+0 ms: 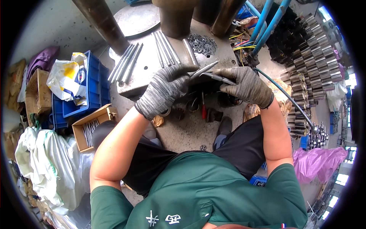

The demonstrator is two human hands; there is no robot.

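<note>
In a grey knit glove, my left hand [164,89] is closed around a slim metal rod [206,68], its narrowed tip pointing up and right. My right hand [247,86], gloved as well, grips a plier-like metal tool [218,77] whose narrow end points left, close to the rod; the glove hides its handles. Both hands are over the front edge of a metal machine table [146,78]. On that table lie two groups of similar rods, left rods [127,63] and middle rods [166,47], near a heap of small dark rings [203,44]. Beside the rings rests a thicker metal bar [190,52].
Thick machine columns [176,21] rise behind the table. At left are blue crates [99,82] and a cardboard box [81,134] of thin rods. Stacked metal cylinders [316,53] stand at right, near a pink plastic sheet [318,164]. A red-handled tool [204,112] shows below my hands.
</note>
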